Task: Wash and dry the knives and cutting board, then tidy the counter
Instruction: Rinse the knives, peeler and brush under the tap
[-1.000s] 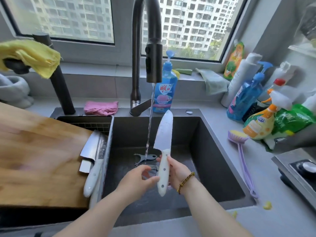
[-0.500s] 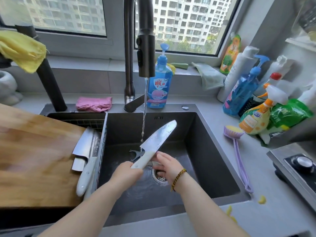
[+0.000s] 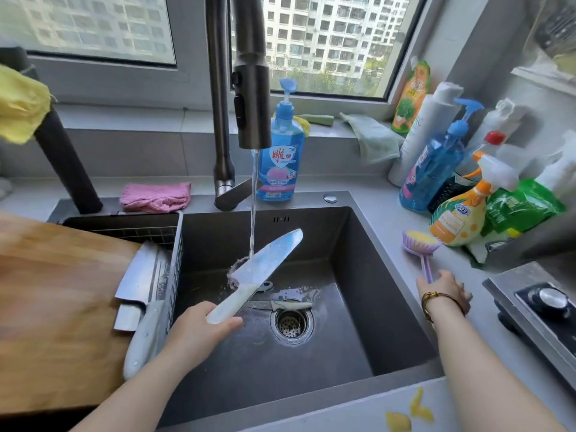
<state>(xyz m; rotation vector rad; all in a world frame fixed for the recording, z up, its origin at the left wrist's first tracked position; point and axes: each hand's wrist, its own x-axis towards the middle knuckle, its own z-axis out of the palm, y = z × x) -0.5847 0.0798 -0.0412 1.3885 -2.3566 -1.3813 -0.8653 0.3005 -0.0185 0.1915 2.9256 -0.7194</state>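
The knife (image 3: 268,260) is gripped by its handle in the left hand (image 3: 199,330) under the stream (image 3: 253,213) — the brush (image 3: 421,244) at the right is touched by the right hand (image 3: 445,291), grip unclear.

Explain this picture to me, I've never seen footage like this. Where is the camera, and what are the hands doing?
There is no machine here. A person wears one camera on the head, looking down at their own bare hands over a kitchen sink. The left hand grips a knife by its white handle, with the blade under water running from the tap. The right hand is at the handle of a purple brush lying on the counter; blur hides whether it grips it. A wooden cutting board sits left of the sink with two more knives at its edge. Cleaning bottles stand on the right.
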